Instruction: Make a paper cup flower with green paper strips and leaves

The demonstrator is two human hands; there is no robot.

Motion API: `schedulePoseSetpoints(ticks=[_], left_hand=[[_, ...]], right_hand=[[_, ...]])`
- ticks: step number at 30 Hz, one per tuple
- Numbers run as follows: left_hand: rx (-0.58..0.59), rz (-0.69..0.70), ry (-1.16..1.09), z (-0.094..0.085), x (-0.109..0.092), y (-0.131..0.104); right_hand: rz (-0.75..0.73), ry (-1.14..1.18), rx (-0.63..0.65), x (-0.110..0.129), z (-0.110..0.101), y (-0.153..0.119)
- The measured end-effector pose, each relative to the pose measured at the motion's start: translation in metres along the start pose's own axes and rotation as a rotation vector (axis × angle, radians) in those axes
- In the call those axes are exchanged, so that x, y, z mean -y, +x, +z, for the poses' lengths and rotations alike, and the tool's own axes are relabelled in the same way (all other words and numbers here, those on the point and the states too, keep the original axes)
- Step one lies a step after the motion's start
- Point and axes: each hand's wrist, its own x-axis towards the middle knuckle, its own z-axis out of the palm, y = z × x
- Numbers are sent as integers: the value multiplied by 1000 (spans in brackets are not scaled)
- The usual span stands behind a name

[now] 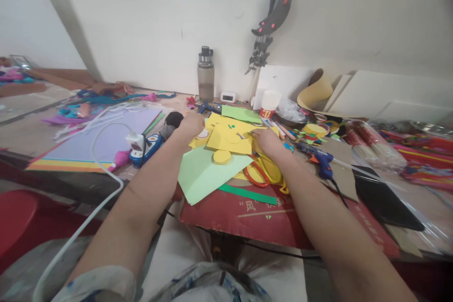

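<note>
Work area at the front edge of the counter (179, 104), on a red board (219, 219); the upper yellow sheet (219, 139) lies between the two hands, towards the board's far side, over other yellow paper. The left hand (194, 125) is curled at the left of the yellow paper, beside a pale round piece (203, 133); its fingertips are hidden, so whether it pinches anything cannot be told. The right hand (268, 142) has its fingers bent and drawn together at the sheet's right edge; a firm grip is not confirmed.

Done, as far as visible: one yellow disc (222, 156) is a separate round piece, lying flat on the light green sheet (207, 174), just beside the near edge of the yellow one; small green scraps (231, 126) lie on the yellow surface (evidence, in my judgement, of earlier cutting).

Outstanding: a faint round outline shows on the yellow sheet, apparently uncut; the light green sheet remains a broad piece; no joined assembly is seen between the hands. The orange-handled scissors (256, 177) lie beside the right forearm, out of either hand; the blue glue gun (324, 164) rests towards the counter's right side, likewise unheld; overall stage judged partial, exact proportion not determinable.
</note>
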Motion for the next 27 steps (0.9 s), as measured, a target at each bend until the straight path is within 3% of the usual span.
schedulePoseSetpoints(ticks=[4,8,13,16,22,27], left_hand=[[-145,-76,-91,-10,-3,-7],[-331,-140,-291,-15,-10,-12],[-294,-19,-563,-7,-27,-17],[-348,71,-601,2,-40,-20],[-205,160,-1037,14,-67,-27],[13,256,-1442,14,-79,-34]], right_hand=[[234,310,-119,-2,-8,-5],[329,589,-179,3,-10,-6],[350,1229,-329,21,-12,-5],[305,1424,-322,34,-17,-9],[197,1451,-312,54,-23,-19],[215,1307,-359,55,-22,-20]])
